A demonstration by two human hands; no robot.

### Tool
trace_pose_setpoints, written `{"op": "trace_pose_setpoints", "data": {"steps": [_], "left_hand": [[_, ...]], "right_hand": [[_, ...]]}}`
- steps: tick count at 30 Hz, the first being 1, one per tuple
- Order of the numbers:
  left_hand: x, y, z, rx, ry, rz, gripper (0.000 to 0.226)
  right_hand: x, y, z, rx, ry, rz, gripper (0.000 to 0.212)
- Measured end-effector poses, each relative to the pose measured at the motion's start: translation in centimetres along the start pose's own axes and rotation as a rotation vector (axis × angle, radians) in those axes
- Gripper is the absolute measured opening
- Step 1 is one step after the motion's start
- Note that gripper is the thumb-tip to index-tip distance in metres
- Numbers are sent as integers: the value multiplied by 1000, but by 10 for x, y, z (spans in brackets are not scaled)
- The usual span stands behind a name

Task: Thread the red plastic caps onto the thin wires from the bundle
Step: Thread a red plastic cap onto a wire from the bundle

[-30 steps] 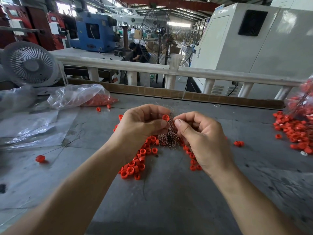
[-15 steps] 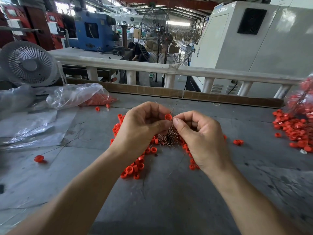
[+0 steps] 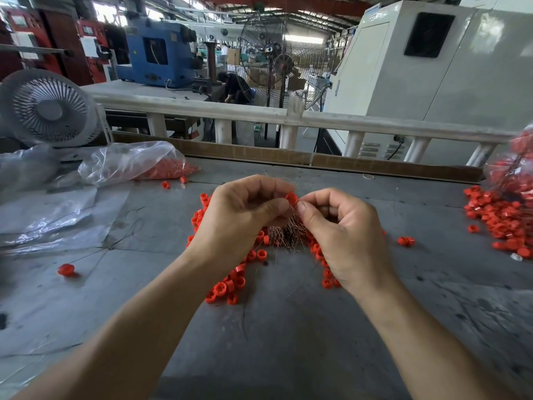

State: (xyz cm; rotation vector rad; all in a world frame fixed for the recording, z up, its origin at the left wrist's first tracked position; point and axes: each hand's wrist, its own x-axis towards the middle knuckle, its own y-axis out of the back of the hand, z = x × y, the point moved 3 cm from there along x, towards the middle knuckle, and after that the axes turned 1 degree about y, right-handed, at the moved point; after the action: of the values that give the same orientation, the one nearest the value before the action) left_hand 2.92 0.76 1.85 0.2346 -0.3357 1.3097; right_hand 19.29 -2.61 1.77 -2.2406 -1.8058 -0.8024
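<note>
Grey metal covers the table (image 3: 274, 336). At the upper left stands a small fan (image 3: 47, 108), with a clear plastic bag (image 3: 129, 163) of red pieces beside it, and a lone cap on a wire (image 3: 66, 269) at the left edge. At centre, the left hand (image 3: 242, 215) is curled around the wire bundle (image 3: 285, 235) and pinches a red cap (image 3: 292, 198). The right hand (image 3: 343, 235) pinches what seems to be a thin wire at that cap. Loose caps (image 3: 227, 287) lie beneath the hands; another heap (image 3: 499, 220) lies at the right edge.
</note>
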Motion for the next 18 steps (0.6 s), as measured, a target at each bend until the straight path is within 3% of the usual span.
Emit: {"op": "trace_pose_setpoints", "data": {"steps": [18], "left_hand": [[2, 3, -5, -130, 172, -53, 24]], "right_hand": [[0, 2, 4, -22, 54, -19, 12]]}}
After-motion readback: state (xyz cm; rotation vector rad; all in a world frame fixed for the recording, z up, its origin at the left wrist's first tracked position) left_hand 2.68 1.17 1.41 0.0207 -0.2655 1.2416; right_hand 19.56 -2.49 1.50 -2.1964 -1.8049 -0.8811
